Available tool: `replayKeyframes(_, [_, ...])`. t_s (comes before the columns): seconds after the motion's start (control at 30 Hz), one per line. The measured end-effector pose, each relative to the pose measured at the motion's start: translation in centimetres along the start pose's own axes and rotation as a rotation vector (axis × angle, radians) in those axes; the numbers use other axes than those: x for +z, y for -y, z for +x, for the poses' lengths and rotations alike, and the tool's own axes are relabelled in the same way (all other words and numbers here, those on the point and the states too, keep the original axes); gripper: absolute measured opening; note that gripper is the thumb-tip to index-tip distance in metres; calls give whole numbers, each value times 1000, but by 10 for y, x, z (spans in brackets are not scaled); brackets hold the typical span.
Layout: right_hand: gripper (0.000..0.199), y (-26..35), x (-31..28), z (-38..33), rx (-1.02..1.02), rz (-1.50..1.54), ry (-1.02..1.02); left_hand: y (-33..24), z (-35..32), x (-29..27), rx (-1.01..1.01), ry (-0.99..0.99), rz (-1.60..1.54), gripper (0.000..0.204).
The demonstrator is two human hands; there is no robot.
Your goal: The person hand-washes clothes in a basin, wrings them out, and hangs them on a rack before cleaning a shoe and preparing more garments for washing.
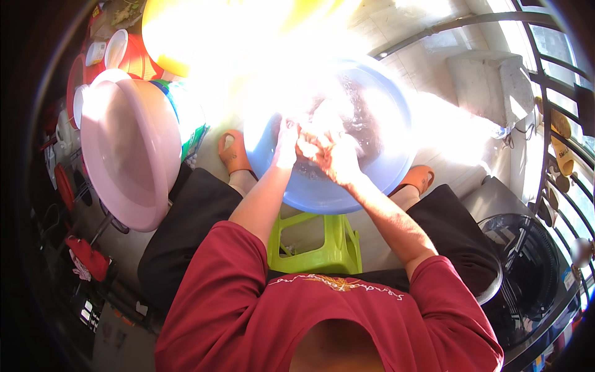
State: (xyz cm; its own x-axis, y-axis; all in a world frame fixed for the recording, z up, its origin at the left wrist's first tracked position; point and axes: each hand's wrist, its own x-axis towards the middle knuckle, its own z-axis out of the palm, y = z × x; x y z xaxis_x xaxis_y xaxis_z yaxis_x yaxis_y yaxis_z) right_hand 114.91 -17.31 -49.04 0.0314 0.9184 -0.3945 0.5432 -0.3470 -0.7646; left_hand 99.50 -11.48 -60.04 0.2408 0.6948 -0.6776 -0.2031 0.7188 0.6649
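Observation:
A wide blue basin (pixel 322 195) stands on the floor between my feet, and both my hands are inside it. A dark, wet mass (pixel 365 121), perhaps cloth, lies in the basin with bright specks on it. My left hand (pixel 287 141) is at the left of the mass, its fingers bent inward and partly lost in glare. Close beside it, my right hand (pixel 331 155) has curled fingers that meet the left hand. Both hands look closed, but strong sunlight hides what is between them.
A lime green plastic stool (pixel 338 251) stands just this side of the basin. At the left a pink basin (pixel 145 180) is tipped on its side, with red tubs beyond it. Orange clogs (pixel 234 152) flank the blue basin. A black round item (pixel 527 248) and railings (pixel 545 80) are at right.

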Motion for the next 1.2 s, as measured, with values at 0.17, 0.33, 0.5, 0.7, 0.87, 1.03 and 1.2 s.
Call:
replayKeyframes(0.17, [43,-19,24,-55,-116,-45,-136,-30,-52,15,67,147,1096,55])
replayKeyframes(0.33, [67,-60,37,-52,41,-93,-385,-9,-81,39,127,38,1657,66])
replayKeyframes(0.5, [67,-70,22,18,431,-212,-75,-9,-38,38,162,134,1652,55])
replayKeyframes(0.7, [52,-94,12,83,701,-157,329,-7,29,21,-249,180,1758,41])
replayKeyframes(0.87, [43,-93,3,74,561,-208,210,-17,-3,40,261,-71,1592,35])
replayKeyframes(1.03, [45,-70,-42,29,185,-207,88,0,-17,26,455,63,1274,29])
replayKeyframes(1.2, [39,-28,-98,-20,254,621,255,-29,-68,59,449,21,749,22])
